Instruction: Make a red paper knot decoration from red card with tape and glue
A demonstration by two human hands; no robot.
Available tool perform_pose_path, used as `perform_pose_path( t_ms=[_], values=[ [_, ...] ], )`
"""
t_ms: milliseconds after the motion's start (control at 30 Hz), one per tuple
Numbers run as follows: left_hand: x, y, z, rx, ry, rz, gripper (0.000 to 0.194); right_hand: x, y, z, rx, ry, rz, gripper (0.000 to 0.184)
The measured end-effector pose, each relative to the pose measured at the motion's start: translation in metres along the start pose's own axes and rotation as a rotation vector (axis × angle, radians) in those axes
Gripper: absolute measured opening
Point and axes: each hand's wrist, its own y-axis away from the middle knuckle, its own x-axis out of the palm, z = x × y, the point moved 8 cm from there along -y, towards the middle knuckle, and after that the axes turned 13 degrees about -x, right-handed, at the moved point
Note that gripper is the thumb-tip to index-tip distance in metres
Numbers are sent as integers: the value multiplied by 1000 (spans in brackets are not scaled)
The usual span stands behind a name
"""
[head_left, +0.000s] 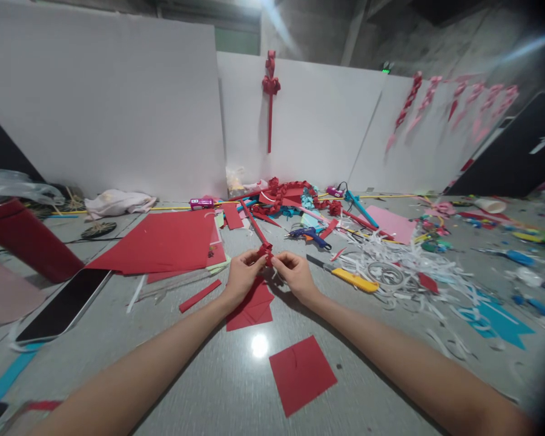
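Observation:
Between my hands is a small folded red paper flower (pixel 266 249), joined to a thin red paper stick (pixel 253 223) that slants away toward the back. My left hand (pixel 245 272) pinches its left side with thumb and fingers. From the right, my right hand (pixel 295 272) grips the same flower, its fingertips close to the left ones. Below the hands lie several overlapping red paper squares (pixel 254 312). A single red square (pixel 302 375) lies nearer to me, and a narrow red strip (pixel 200 296) rests left of my left wrist.
A yellow utility knife (pixel 354 280) with its blade out and a blue glue gun (pixel 311 235) lie beyond my right hand. White paper shreds (pixel 399 260) spread to the right. Large red sheets (pixel 163 242), a phone (pixel 66 306) and a red cylinder (pixel 31 239) are on the left.

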Motion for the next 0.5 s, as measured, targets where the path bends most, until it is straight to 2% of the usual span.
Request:
perform_pose_path(
  t_ms=[133, 233, 333, 500],
  values=[
    [0, 3, -3, 60, -104, -34, 32, 1, 1, -3, 18, -31, 6, 40],
    [5, 8, -13, 203, -270, -24, 27, 0, 1, -5, 23, -34, 2, 41],
    [11, 13, -20, 322, -392, 9, 29, -2, 1, -7, 24, -53, -13, 41],
    [15, 17, -24, 384, -470, 36, 32, -4, 1, -10, 32, -67, -22, 41]
  ],
)
